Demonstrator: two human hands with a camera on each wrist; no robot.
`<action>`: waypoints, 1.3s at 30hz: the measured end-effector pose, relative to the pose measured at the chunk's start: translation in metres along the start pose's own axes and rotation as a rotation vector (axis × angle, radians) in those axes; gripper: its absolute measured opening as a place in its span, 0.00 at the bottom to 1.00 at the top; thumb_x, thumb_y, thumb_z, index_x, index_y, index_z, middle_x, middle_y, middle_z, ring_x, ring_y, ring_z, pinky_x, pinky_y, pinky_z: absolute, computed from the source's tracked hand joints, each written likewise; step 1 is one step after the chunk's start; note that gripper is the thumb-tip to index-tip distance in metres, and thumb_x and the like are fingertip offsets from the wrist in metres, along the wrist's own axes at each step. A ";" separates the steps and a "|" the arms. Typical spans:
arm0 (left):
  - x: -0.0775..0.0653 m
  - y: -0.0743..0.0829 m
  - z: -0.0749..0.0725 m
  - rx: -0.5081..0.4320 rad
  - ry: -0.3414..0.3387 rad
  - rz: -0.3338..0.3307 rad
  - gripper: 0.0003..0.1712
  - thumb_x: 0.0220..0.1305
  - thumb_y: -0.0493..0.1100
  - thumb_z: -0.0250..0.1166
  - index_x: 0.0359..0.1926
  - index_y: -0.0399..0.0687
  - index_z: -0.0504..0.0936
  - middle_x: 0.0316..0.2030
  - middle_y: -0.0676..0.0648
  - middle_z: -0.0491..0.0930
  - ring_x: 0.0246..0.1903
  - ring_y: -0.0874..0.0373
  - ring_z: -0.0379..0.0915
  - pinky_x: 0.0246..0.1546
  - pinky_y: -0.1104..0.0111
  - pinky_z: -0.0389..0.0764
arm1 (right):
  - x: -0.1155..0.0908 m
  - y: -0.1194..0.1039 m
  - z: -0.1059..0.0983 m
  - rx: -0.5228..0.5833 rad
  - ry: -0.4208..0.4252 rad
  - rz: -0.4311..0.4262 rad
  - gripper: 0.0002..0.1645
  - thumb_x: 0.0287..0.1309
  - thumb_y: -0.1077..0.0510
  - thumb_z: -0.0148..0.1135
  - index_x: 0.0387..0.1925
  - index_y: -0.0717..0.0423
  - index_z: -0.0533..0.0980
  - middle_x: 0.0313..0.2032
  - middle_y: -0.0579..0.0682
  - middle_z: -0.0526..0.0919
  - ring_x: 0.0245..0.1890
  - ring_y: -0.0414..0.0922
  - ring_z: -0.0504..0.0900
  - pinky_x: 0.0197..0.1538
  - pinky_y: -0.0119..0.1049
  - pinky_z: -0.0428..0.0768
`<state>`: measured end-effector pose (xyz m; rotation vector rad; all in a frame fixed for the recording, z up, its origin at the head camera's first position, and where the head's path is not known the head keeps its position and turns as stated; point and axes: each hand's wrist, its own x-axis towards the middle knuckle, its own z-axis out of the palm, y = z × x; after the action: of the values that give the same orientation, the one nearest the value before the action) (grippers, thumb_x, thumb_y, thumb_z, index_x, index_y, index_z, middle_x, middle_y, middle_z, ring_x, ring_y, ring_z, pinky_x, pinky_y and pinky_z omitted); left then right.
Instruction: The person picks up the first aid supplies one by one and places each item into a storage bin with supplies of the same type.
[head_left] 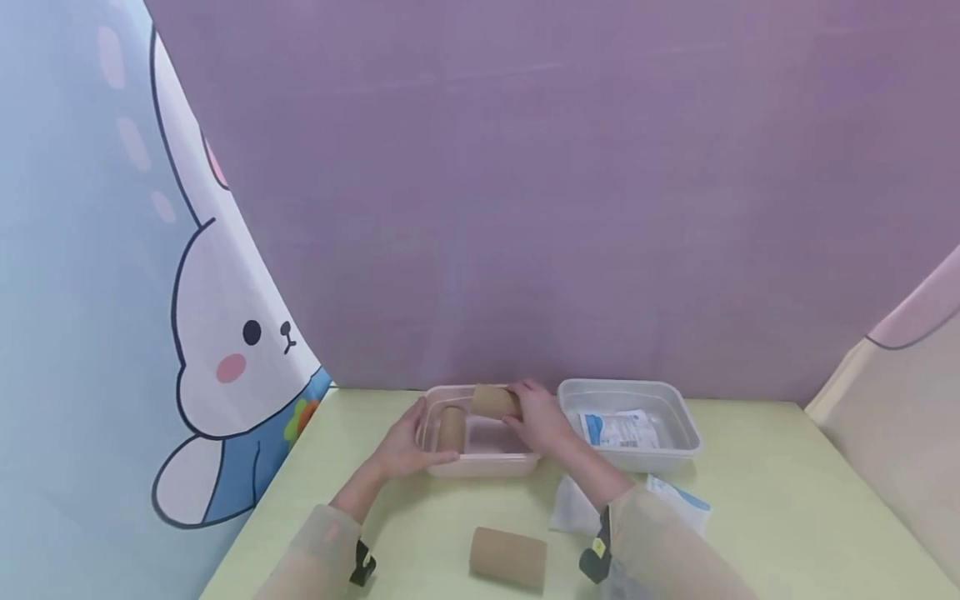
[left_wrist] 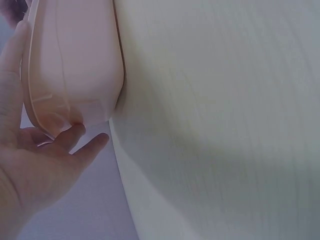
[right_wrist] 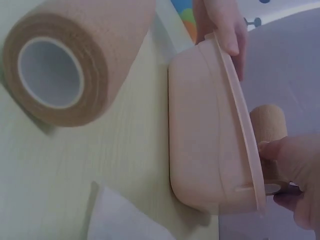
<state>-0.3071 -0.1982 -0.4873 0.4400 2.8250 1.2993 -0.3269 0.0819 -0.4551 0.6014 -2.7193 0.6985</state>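
On the bench (head_left: pixel 780 483), far side, stands a pink tub (head_left: pixel 483 466); the left hand (head_left: pixel 402 450), fingers part spread, grips its left end, presumably steadying it. The right hand (head_left: pixel 542 419), fingers nearly closed, pinches a brown roll (head_left: pixel 491 402) by its right end above the tub, apparently clearing the second roll (head_left: pixel 452 430) inside, left.

We seem to be in a screened-off booth, whether in a home or a workplace we cannot tell: a purple sheet (head_left: pixel 540 200) backs the pale tabletop (head_left: pixel 780 492), with a blue rabbit-print sheet (head_left: pixel 67 350) along the left.
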 end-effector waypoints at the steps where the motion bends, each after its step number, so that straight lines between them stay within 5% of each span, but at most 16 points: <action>1: 0.000 0.001 0.001 -0.008 -0.003 -0.008 0.78 0.48 0.59 0.86 0.83 0.28 0.45 0.82 0.27 0.51 0.79 0.29 0.55 0.78 0.40 0.63 | 0.001 0.001 0.002 -0.012 -0.011 -0.001 0.30 0.61 0.56 0.78 0.62 0.64 0.79 0.56 0.62 0.84 0.56 0.58 0.86 0.63 0.51 0.86; 11: 0.003 -0.001 0.004 -0.019 0.016 -0.013 0.77 0.48 0.58 0.87 0.82 0.27 0.48 0.82 0.28 0.52 0.79 0.29 0.56 0.79 0.42 0.62 | 0.006 0.003 0.016 -0.122 -0.047 -0.085 0.27 0.57 0.59 0.80 0.54 0.66 0.81 0.52 0.64 0.87 0.60 0.62 0.84 0.69 0.52 0.82; 20: 0.005 -0.004 0.006 -0.019 0.026 -0.012 0.77 0.47 0.58 0.87 0.82 0.27 0.48 0.82 0.28 0.53 0.79 0.30 0.56 0.79 0.43 0.62 | 0.010 0.002 0.022 -0.236 -0.076 -0.120 0.20 0.56 0.58 0.80 0.44 0.65 0.81 0.44 0.60 0.88 0.53 0.59 0.86 0.67 0.52 0.82; 31: 0.007 -0.006 0.012 -0.032 0.051 0.020 0.76 0.46 0.56 0.88 0.82 0.27 0.50 0.81 0.28 0.55 0.78 0.30 0.59 0.78 0.43 0.66 | 0.011 0.002 0.025 -0.221 -0.198 -0.017 0.11 0.57 0.59 0.78 0.36 0.60 0.82 0.43 0.58 0.85 0.38 0.51 0.87 0.43 0.47 0.91; 39: 0.008 -0.010 0.010 -0.058 0.049 -0.006 0.77 0.47 0.56 0.87 0.83 0.30 0.48 0.81 0.29 0.56 0.76 0.31 0.63 0.75 0.42 0.71 | 0.012 -0.009 0.016 -0.095 -0.049 -0.068 0.41 0.62 0.52 0.75 0.73 0.62 0.71 0.64 0.64 0.82 0.64 0.61 0.82 0.69 0.55 0.82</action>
<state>-0.3160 -0.1947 -0.5003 0.4032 2.8163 1.4057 -0.3361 0.0627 -0.4609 0.6931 -2.7444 0.5421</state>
